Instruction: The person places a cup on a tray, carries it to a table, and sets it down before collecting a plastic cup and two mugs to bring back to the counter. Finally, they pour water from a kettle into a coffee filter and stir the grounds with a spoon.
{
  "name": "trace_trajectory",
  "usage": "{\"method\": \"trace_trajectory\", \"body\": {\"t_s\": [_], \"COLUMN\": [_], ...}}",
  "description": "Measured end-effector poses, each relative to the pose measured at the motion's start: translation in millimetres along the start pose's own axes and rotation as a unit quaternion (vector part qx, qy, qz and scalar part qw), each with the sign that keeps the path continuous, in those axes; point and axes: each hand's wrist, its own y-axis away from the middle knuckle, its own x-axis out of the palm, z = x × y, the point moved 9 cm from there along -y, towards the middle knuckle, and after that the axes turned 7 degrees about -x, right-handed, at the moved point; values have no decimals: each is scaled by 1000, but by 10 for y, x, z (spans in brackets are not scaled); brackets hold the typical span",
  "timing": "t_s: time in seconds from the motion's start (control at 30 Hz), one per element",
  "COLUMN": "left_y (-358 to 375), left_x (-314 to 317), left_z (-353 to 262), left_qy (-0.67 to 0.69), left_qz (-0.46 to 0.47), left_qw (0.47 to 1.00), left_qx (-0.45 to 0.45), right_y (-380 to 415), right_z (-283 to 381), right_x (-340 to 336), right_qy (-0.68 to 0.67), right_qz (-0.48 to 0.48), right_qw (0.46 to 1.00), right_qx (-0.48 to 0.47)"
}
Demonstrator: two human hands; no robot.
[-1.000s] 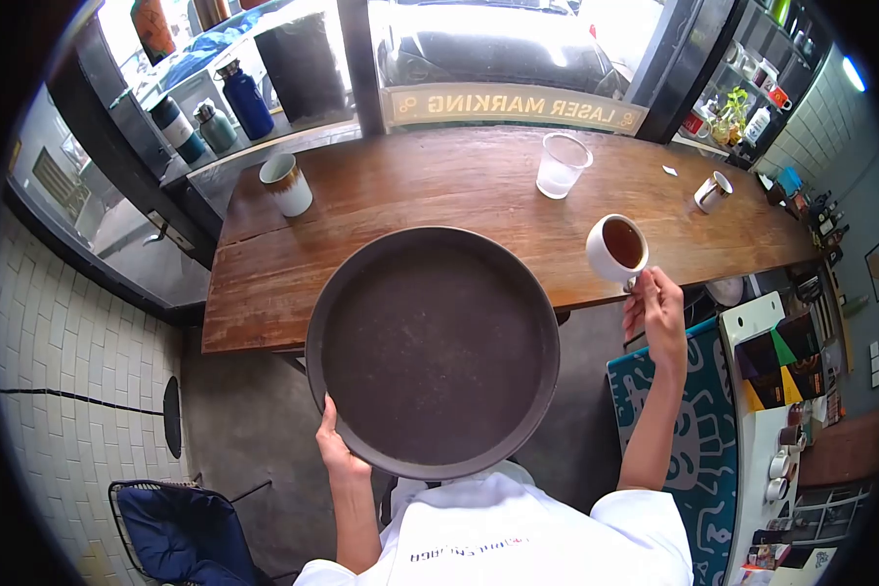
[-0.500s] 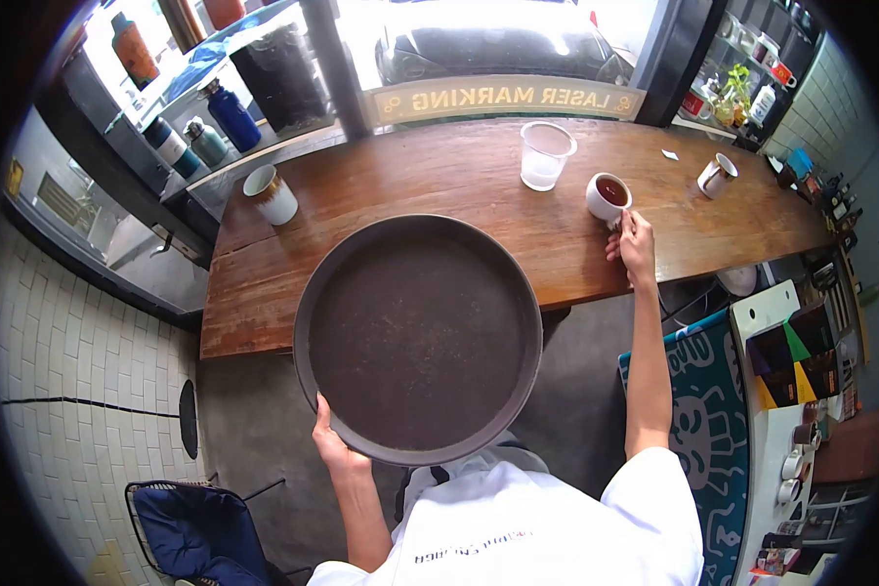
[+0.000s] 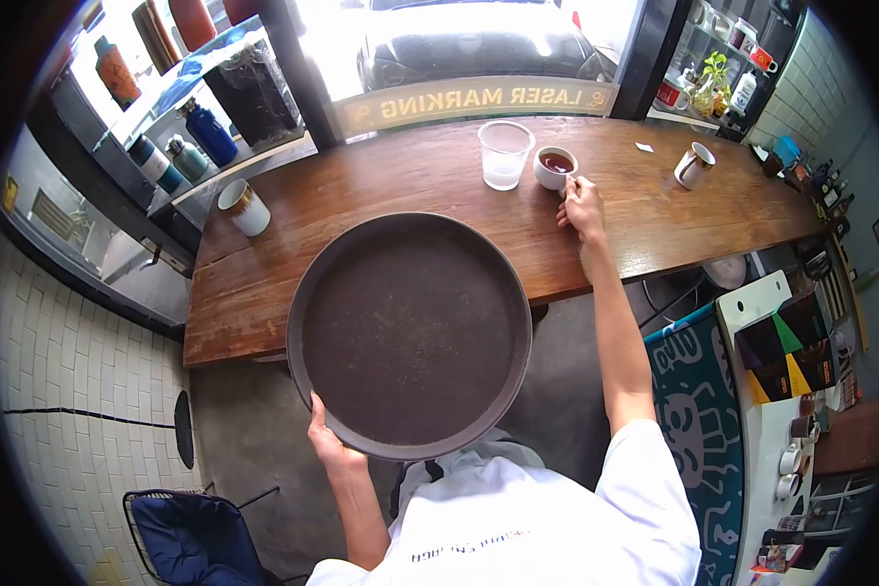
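Note:
A round dark tray (image 3: 410,332) with nothing on it is held level by my left hand (image 3: 332,441), the thumb over its lower left rim. My right hand (image 3: 583,207) pinches the handle of a small white cup (image 3: 556,168) with dark red-brown liquid inside. Directly left of that cup stands a translucent plastic cup (image 3: 505,156), close beside it. A white and brown mug (image 3: 244,208) stands at the table's left end. Another white and brown mug (image 3: 694,166) is on the right part of the table.
The wooden table (image 3: 361,186) runs along the window, with a small white paper (image 3: 644,147) on it. Bottles (image 3: 208,132) stand on the sill at the left. A dark blue chair (image 3: 195,532) is at the lower left; a teal patterned panel (image 3: 698,410) is at the right.
My right hand and the small white cup have moved left, nearer to the translucent cup. The whole view has shifted slightly; the tray is still in my left hand.

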Motion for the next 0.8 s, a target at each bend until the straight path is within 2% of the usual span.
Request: {"method": "trace_trajectory", "body": {"t_s": [0.1, 0.2, 0.23, 0.33, 0.37, 0.4, 0.47, 0.53, 0.6, 0.8], "left_y": [-32, -46, -27, -22, -32, -30, -20, 12, 37, 109], "left_x": [2, 13, 26, 30, 37, 34, -2, 15, -20, -135], "left_z": [25, 70, 82, 107, 115, 117, 102, 108, 107, 90], "left_qy": [-13, -2, -4, 1, 6, 4, -4, 1, 9, 23], "left_qz": [7, 13, 5, 1, 7, 8, -8, -11, -18, -12], "left_qw": [1000, 1000, 1000, 1000, 1000, 1000, 1000, 1000, 999, 999], "left_qx": [9, 9, 12, 11, 6, 6, 22, 21, 25, 36], "right_y": [-19, 169, 208, 416, 378, 342, 256, 154, 108, -19], "right_z": [59, 312, 443, 856, 833, 807, 809, 705, 782, 676], "right_x": [52, -75, -78, 45, 151, 215, 391, 553, 673, 837], "right_qy": [13, 210, 256, 268, 225, 223, 155, 131, 105, 54], "right_qz": [1, -33, -67, -21, 22, 20, 20, 55, 5, -7], "right_qw": [1000, 977, 962, 959, 972, 973, 981, 986, 973, 983], "right_qx": [2, 0, -66, -85, -63, -62, -115, -84, -207, -178]}}
